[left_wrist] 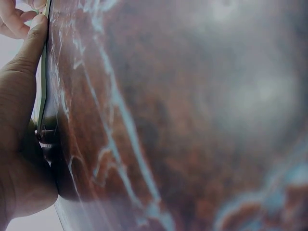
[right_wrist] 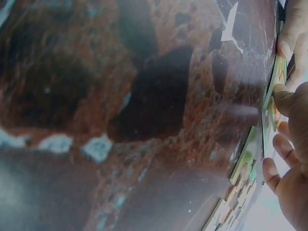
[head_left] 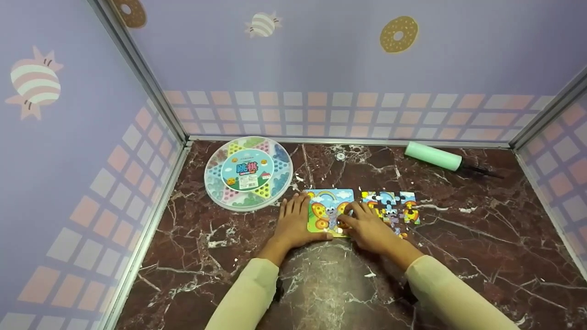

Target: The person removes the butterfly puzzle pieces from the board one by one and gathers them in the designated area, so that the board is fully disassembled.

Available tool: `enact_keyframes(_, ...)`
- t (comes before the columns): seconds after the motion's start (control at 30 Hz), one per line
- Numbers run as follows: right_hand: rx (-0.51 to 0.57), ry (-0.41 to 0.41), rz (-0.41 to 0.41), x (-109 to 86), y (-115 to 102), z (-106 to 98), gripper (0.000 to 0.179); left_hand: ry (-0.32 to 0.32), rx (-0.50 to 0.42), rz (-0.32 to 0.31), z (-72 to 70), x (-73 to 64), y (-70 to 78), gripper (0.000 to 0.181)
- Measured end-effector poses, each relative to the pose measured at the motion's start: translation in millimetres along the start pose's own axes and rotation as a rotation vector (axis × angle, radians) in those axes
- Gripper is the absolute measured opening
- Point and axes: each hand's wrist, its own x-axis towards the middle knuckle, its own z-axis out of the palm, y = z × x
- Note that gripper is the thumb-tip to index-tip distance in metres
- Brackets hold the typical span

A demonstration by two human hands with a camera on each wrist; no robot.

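A puzzle board [head_left: 330, 199] with a butterfly and a rainbow lies flat on the table. My left hand [head_left: 294, 224] rests along its left side, fingers stretched forward and thumb along the near edge. In the left wrist view the thumb [left_wrist: 31, 45] lies on the board's rim. My right hand [head_left: 371, 228] is over the board's right part, fingers bent, with thumb and fingertips pinching a small puzzle piece [right_wrist: 275, 115] at the board surface. Fingers mostly hide that piece. Loose puzzle pieces [head_left: 387, 198] are laid out just right of the board, partly behind the right hand.
A round Chinese checkers set [head_left: 247, 174] under a clear lid stands at the back left. Toward the back right lies a pale green cylinder [head_left: 433, 156] with a black end. Patterned panels [head_left: 321, 59] enclose the marble-look table [head_left: 220, 275] at the back and sides.
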Motion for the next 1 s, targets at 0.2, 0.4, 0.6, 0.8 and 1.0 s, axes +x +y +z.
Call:
enact_keyframes(0.2,0.045,-0.012,-0.017,1.3,-1.3,-2.5,0.028,0.000,0.000,0.002,0.9,1.0,-0.9,0.139)
enact_keyframes(0.4,0.041,-0.002,-0.033,3.3,-3.0,-4.9,0.025,0.007,-0.007,0.012,2.3,0.6,-2.4,0.139)
enact_keyframes(0.6,-0.004,0.013,-0.080,5.2,-3.3,-6.3,0.027,0.028,-0.016,0.025,3.7,1.9,-4.6,0.139)
enact_keyframes(0.8,-0.022,-0.006,-0.089,5.6,-5.5,-7.7,0.027,0.027,-0.016,0.027,1.4,0.1,-2.3,0.139)
enact_keyframes(1.0,-0.023,-0.017,-0.087,5.6,-6.4,-8.9,0.027,0.018,0.014,0.031,-5.8,-4.7,3.7,0.135)
